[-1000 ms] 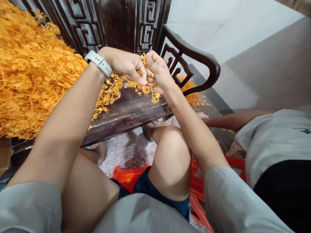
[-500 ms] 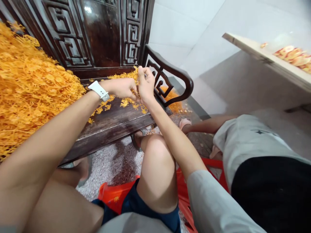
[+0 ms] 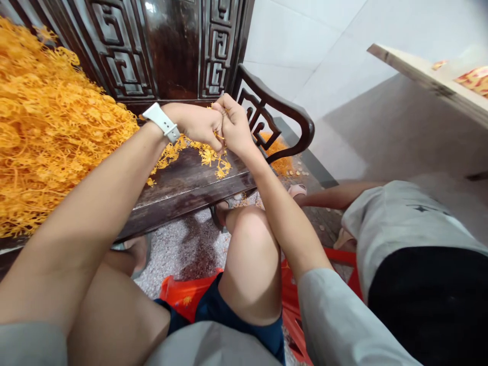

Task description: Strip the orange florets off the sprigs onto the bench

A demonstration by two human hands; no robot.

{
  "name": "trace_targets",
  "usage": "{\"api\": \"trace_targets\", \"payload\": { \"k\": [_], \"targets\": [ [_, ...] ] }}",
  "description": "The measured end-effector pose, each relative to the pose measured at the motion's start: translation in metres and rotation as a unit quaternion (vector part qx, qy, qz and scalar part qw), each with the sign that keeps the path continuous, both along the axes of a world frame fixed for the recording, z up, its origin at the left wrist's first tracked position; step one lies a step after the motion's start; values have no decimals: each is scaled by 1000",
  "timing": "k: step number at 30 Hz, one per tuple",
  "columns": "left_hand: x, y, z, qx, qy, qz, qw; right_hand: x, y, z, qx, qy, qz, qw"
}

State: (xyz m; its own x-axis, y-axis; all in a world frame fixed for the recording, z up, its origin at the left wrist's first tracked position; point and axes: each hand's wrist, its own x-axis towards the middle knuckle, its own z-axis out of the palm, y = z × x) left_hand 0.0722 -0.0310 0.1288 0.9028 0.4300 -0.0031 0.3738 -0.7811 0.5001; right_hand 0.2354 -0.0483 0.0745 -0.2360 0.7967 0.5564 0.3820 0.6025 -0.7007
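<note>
Both hands meet above the dark wooden bench [image 3: 171, 185]. My left hand [image 3: 202, 124], below a pale watch strap, has its fingers closed on an orange plastic piece. Pressed against it is my right hand [image 3: 235, 124], its fingers curled; part of the orange stuff shows between the two hands. Small orange flower-like pieces [image 3: 208, 155] lie on the seat just below them. A big heap of orange plastic pieces [image 3: 64, 137] fills the left of the bench.
The curved armrest [image 3: 282, 101] stands right of my hands. More orange pieces [image 3: 280, 157] lie on the floor behind it. A person in grey shorts [image 3: 404, 218] sits at the right, below a wooden board [image 3: 430, 81]. A red stool [image 3: 183, 295] is under me.
The view has shifted slightly, so the bench and heap sit a little differently. My hands have drawn closer together, and my left wrist has turned a little.
</note>
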Motion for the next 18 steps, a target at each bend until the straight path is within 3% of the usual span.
{"api": "trace_targets", "payload": {
  "k": [4,8,13,18],
  "targets": [
    [1,-6,5,-46,112,39,992,0,-12,12,45,-50,-6,998],
    [-1,-8,-11,-68,194,103,973,6,-25,17,21,-161,32,986],
    [-27,16,-31,-100,133,109,980,18,-21,-3,12,-157,-24,987],
    [-74,29,-21,-120,13,177,977,21,12,-27,-123,-151,-16,981]
  ]
}}
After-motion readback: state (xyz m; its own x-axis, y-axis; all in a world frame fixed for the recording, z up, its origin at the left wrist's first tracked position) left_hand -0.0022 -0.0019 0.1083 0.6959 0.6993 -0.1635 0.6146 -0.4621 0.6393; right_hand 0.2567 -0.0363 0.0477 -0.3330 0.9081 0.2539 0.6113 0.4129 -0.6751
